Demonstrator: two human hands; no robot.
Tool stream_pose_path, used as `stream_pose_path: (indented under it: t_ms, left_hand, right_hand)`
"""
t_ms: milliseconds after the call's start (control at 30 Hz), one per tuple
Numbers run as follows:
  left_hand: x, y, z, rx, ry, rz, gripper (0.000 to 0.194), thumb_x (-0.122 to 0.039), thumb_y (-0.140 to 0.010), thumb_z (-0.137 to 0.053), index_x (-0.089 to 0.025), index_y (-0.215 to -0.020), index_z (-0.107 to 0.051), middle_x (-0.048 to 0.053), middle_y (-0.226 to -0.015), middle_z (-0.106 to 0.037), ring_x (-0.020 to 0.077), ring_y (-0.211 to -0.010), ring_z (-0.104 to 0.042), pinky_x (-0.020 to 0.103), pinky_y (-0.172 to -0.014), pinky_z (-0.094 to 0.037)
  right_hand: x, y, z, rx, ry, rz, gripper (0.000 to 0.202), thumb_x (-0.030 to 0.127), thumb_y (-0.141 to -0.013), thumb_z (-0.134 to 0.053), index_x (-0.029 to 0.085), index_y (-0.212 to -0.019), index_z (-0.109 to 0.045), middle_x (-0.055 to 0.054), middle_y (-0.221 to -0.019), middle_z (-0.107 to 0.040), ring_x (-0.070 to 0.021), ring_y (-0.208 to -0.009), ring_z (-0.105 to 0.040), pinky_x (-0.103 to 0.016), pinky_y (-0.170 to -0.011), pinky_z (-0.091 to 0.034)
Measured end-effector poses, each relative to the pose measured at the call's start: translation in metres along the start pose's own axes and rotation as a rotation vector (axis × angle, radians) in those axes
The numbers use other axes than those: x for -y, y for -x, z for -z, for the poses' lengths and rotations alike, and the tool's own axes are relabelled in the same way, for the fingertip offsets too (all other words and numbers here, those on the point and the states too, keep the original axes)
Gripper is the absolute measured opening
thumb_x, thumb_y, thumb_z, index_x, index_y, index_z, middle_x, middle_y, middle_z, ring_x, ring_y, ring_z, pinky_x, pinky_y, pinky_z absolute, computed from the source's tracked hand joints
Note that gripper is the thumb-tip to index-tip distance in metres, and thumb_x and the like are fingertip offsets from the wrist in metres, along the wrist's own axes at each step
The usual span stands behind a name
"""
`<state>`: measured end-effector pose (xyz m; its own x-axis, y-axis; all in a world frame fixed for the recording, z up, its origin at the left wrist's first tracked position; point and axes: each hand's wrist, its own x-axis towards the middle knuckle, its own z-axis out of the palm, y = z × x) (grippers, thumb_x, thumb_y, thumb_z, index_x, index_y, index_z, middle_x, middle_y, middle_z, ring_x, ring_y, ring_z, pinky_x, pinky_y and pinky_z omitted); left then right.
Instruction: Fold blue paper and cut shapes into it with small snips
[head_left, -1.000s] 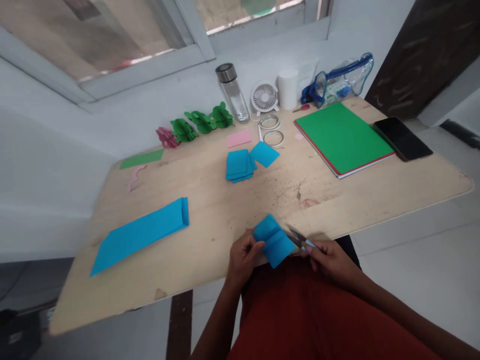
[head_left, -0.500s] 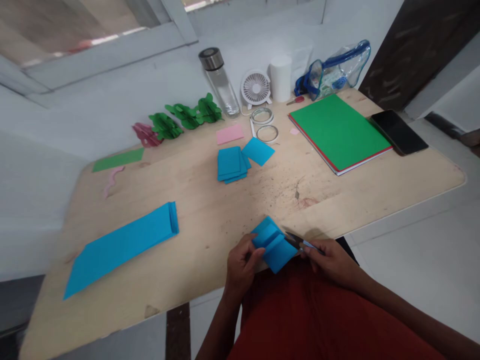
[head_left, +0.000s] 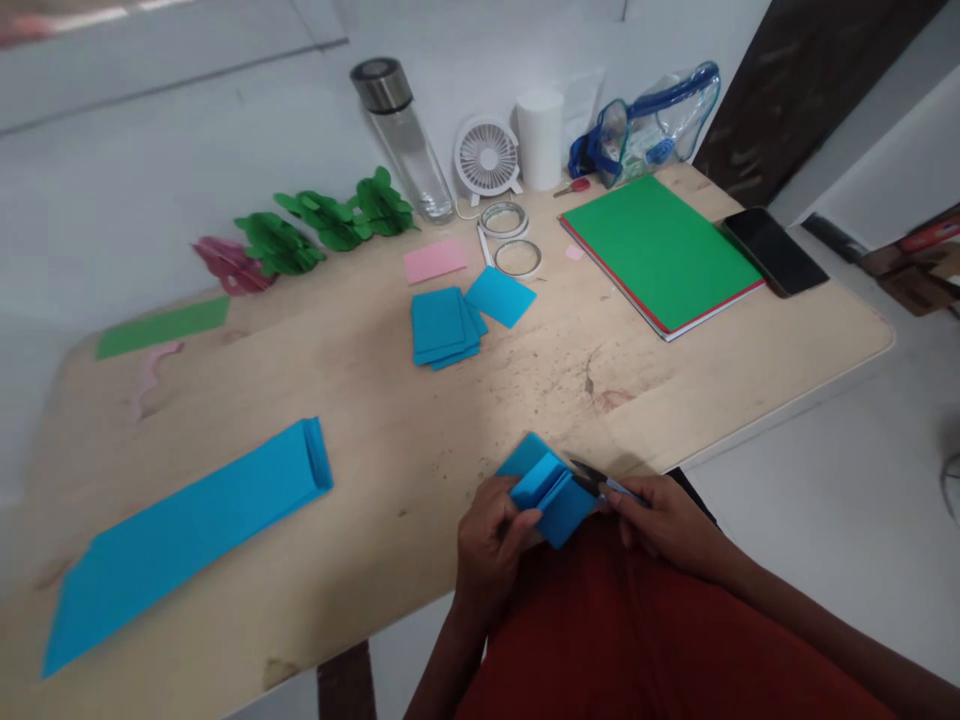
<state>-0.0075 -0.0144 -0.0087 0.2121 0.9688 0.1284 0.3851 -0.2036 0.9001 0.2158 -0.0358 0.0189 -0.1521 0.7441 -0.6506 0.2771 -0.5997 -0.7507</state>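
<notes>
My left hand (head_left: 491, 535) pinches a folded piece of blue paper (head_left: 566, 512) at the table's front edge, thumb on top. Its layers stand partly apart at the fold. In my right hand (head_left: 660, 515) is a pair of scissors (head_left: 592, 476), its dark blades pointing left at the paper's right side. Whether the blades touch the paper I cannot tell. Farther back lies a stack of blue paper pieces (head_left: 441, 322), with a single blue piece (head_left: 501, 296) beside it. A long folded blue paper strip (head_left: 187, 535) rests at the left.
Along the wall stand green paper shapes (head_left: 281, 245), a pink paper shape (head_left: 232, 265), a glass bottle (head_left: 409, 150), a small fan (head_left: 487, 158) and a clear pouch (head_left: 652, 125). Tape rolls (head_left: 517, 258), green sheets (head_left: 664, 255) and a phone (head_left: 776, 250) lie toward the right.
My view has shifted, so the table's things sit farther left and a little higher at the back. The folded paper's upper flap is tilted up more in my left hand. Both hands keep their hold.
</notes>
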Motion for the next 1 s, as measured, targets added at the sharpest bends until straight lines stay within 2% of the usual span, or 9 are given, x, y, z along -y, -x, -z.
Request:
stream_pose_path:
  t_ms: [167,267,433,567,767,1000]
  left_hand:
    - [0.0,0.0,0.0,0.01,-0.038,-0.002,0.036,-0.034,-0.085,-0.055,-0.018,-0.056,-0.04,0.005,-0.082,-0.064,0.0169,-0.081,-0.06,0.027,-0.072,-0.046]
    - [0.001,0.0,0.0,0.019,-0.046,-0.011,0.037,-0.035,-0.085,-0.055,-0.018,-0.057,-0.039,0.005,-0.082,-0.064,0.0168,-0.081,-0.06,0.028,-0.072,-0.046]
    - [0.001,0.0,-0.001,0.014,-0.064,-0.056,0.035,-0.032,-0.084,-0.056,-0.018,-0.056,-0.04,0.003,-0.075,-0.062,0.017,-0.082,-0.06,0.028,-0.073,-0.046]
    - [-0.001,-0.001,-0.002,0.014,-0.095,-0.021,0.036,-0.035,-0.084,-0.056,-0.019,-0.055,-0.041,0.005,-0.078,-0.063,0.0174,-0.081,-0.06,0.029,-0.073,-0.047]
    - [-0.001,-0.002,-0.003,0.019,-0.079,0.0,0.038,-0.039,-0.084,-0.054,-0.019,-0.054,-0.042,0.005,-0.072,-0.062,0.0185,-0.08,-0.06,0.03,-0.072,-0.047]
    - [-0.005,-0.004,-0.006,0.013,-0.11,0.078,0.043,-0.045,-0.083,-0.053,-0.019,-0.052,-0.041,0.007,-0.076,-0.065,0.0196,-0.083,-0.061,0.031,-0.074,-0.048]
  right_hand:
    - [0.001,0.009,-0.001,-0.1,0.0,-0.047,0.04,0.052,-0.086,-0.046,0.019,-0.069,-0.06,0.002,-0.049,-0.055,-0.0074,-0.036,-0.038,-0.021,-0.037,-0.025]
    - [0.001,0.013,-0.002,-0.083,0.0,-0.055,0.039,0.053,-0.086,-0.046,0.019,-0.075,-0.063,0.001,-0.051,-0.057,-0.0077,-0.037,-0.039,-0.021,-0.037,-0.024]
    - [-0.002,0.015,-0.004,-0.08,-0.02,-0.031,0.039,0.052,-0.085,-0.048,0.018,-0.075,-0.063,0.001,-0.05,-0.057,-0.0077,-0.039,-0.038,-0.021,-0.039,-0.024]
    - [-0.009,0.011,-0.001,-0.057,-0.03,-0.014,0.039,0.051,-0.086,-0.047,0.018,-0.072,-0.063,0.002,-0.049,-0.057,-0.0075,-0.037,-0.038,-0.021,-0.038,-0.025]
    - [-0.02,0.003,0.011,0.02,0.012,0.038,0.036,0.048,-0.086,-0.047,0.018,-0.072,-0.063,0.002,-0.048,-0.057,-0.0078,-0.038,-0.04,-0.02,-0.039,-0.026]
    - [-0.024,-0.003,0.018,0.026,-0.047,0.035,0.038,0.051,-0.084,-0.049,0.018,-0.073,-0.065,0.002,-0.049,-0.056,-0.0074,-0.037,-0.037,-0.021,-0.039,-0.026]
